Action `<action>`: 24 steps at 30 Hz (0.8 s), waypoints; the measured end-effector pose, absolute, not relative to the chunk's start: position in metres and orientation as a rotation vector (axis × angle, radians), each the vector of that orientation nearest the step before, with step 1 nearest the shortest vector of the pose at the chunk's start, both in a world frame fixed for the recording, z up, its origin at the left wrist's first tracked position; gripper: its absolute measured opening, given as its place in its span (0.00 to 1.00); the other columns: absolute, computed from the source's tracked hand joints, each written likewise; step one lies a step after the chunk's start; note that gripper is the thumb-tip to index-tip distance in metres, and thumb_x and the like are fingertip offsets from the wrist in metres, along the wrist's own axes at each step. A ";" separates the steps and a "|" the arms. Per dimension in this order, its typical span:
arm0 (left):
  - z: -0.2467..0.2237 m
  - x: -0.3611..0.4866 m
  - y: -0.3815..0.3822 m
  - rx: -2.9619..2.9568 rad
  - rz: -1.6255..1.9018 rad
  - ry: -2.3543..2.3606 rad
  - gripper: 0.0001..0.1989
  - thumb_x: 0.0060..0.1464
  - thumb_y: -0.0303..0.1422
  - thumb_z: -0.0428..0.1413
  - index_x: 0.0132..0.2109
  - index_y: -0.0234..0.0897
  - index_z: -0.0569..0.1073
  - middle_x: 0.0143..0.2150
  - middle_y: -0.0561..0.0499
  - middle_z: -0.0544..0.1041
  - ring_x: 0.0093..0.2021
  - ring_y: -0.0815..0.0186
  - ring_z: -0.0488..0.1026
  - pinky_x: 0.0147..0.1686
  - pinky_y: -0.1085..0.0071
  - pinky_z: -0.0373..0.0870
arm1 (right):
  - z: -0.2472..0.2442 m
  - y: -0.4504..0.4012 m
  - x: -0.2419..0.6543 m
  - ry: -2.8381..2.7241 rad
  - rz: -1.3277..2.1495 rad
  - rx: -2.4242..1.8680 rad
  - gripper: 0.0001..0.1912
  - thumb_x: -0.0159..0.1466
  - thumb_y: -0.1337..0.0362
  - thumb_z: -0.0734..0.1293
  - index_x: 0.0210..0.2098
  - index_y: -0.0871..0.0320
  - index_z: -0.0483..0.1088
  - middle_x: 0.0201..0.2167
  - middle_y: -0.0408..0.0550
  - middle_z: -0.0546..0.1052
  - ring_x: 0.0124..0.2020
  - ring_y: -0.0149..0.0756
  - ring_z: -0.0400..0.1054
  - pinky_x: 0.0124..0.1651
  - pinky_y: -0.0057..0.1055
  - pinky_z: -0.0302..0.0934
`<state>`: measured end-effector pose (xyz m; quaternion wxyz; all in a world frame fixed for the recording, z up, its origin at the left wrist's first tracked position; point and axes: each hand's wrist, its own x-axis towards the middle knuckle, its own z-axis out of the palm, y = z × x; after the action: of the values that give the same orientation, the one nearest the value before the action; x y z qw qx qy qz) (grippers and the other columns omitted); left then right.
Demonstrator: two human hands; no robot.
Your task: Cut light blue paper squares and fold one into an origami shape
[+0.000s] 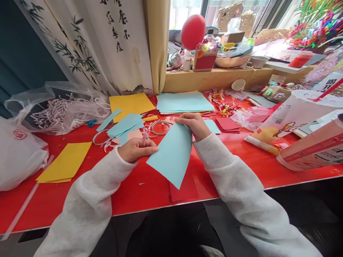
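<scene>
A light blue sheet of paper (pixel 173 153) is held up in front of me, tilted above the red table (pixel 128 196). My left hand (pixel 138 147) pinches its left edge between thumb and fingers. At the top corner, my right hand (pixel 195 125) grips it with the fingers bent over the edge. Under the blue sheet lies a piece of red paper (pixel 182 191) by the table's front edge. Close to my left hand are blue paper pieces (pixel 125 125), a pink piece (pixel 134 134) and a clear ring-shaped roll (pixel 100 137).
Yellow sheets (pixel 64 162) lie at left beside a white plastic bag (pixel 20 157). A blue paper stack (pixel 184 102) and a larger yellow sheet (pixel 131 103) lie at the back. Red squares (pixel 227 125) are right of my hand. Two drink cups (pixel 313 142) stand at right.
</scene>
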<state>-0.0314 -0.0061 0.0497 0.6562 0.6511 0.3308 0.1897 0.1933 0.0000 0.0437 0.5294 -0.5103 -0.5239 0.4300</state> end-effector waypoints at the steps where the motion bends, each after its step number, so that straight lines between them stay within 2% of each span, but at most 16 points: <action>1: 0.051 -0.033 -0.006 1.483 0.425 0.741 0.10 0.42 0.36 0.59 0.23 0.32 0.70 0.17 0.57 0.63 0.21 0.77 0.59 0.22 0.77 0.56 | 0.044 0.000 0.192 -1.253 1.031 -1.221 0.12 0.46 0.59 0.68 0.19 0.61 0.64 0.18 0.39 0.61 0.22 0.26 0.54 0.25 0.26 0.47; 8: 0.056 -0.043 -0.003 1.481 0.418 0.786 0.14 0.41 0.37 0.59 0.19 0.33 0.67 0.15 0.57 0.59 0.18 0.76 0.56 0.19 0.77 0.53 | 0.044 -0.003 0.183 -1.215 1.137 -1.177 0.11 0.46 0.60 0.68 0.19 0.61 0.65 0.17 0.39 0.62 0.21 0.25 0.54 0.24 0.25 0.47; 13: 0.068 -0.063 -0.001 1.575 0.321 0.415 0.10 0.46 0.33 0.56 0.20 0.34 0.71 0.16 0.51 0.67 0.20 0.70 0.65 0.21 0.72 0.61 | 0.045 0.004 0.209 -1.010 1.006 -1.193 0.10 0.44 0.62 0.69 0.19 0.61 0.65 0.16 0.39 0.61 0.20 0.25 0.55 0.22 0.25 0.47; 17: 0.071 -0.065 0.002 1.440 0.821 0.471 0.11 0.44 0.36 0.58 0.20 0.35 0.71 0.15 0.54 0.65 0.18 0.72 0.63 0.18 0.75 0.60 | 0.052 0.000 0.215 -0.990 1.122 -1.160 0.11 0.45 0.60 0.70 0.21 0.61 0.66 0.17 0.39 0.63 0.18 0.25 0.56 0.21 0.25 0.48; 19: 0.067 -0.056 0.001 1.394 1.052 0.754 0.09 0.43 0.37 0.59 0.25 0.35 0.74 0.21 0.53 0.70 0.23 0.72 0.67 0.23 0.75 0.64 | 0.053 -0.007 0.200 -1.099 1.249 -1.138 0.12 0.46 0.58 0.69 0.23 0.61 0.67 0.18 0.40 0.65 0.19 0.26 0.58 0.21 0.25 0.50; 20: 0.064 -0.050 0.000 1.414 1.060 0.889 0.10 0.43 0.38 0.58 0.27 0.35 0.75 0.24 0.52 0.72 0.25 0.71 0.69 0.28 0.73 0.66 | 0.052 -0.012 0.189 -1.158 1.296 -1.118 0.13 0.47 0.58 0.69 0.24 0.61 0.67 0.19 0.41 0.66 0.20 0.26 0.59 0.22 0.25 0.51; 22: 0.057 -0.037 -0.004 1.499 0.913 1.026 0.12 0.44 0.41 0.57 0.29 0.35 0.75 0.25 0.52 0.73 0.26 0.70 0.69 0.33 0.69 0.66 | 0.048 -0.020 0.167 -1.303 1.356 -1.078 0.14 0.48 0.56 0.68 0.23 0.61 0.65 0.19 0.40 0.65 0.20 0.26 0.59 0.23 0.25 0.52; 24: 0.052 -0.027 -0.006 1.636 0.750 1.050 0.11 0.41 0.40 0.58 0.28 0.36 0.75 0.23 0.53 0.73 0.26 0.69 0.69 0.43 0.63 0.63 | 0.042 -0.026 0.150 -1.454 1.347 -1.030 0.14 0.50 0.55 0.67 0.21 0.61 0.63 0.20 0.40 0.64 0.22 0.25 0.58 0.24 0.25 0.52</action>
<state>-0.0273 -0.0064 0.0517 0.5047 0.6778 0.4350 0.3108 0.1502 -0.0260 0.0425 0.4386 -0.4143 -0.5849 0.5421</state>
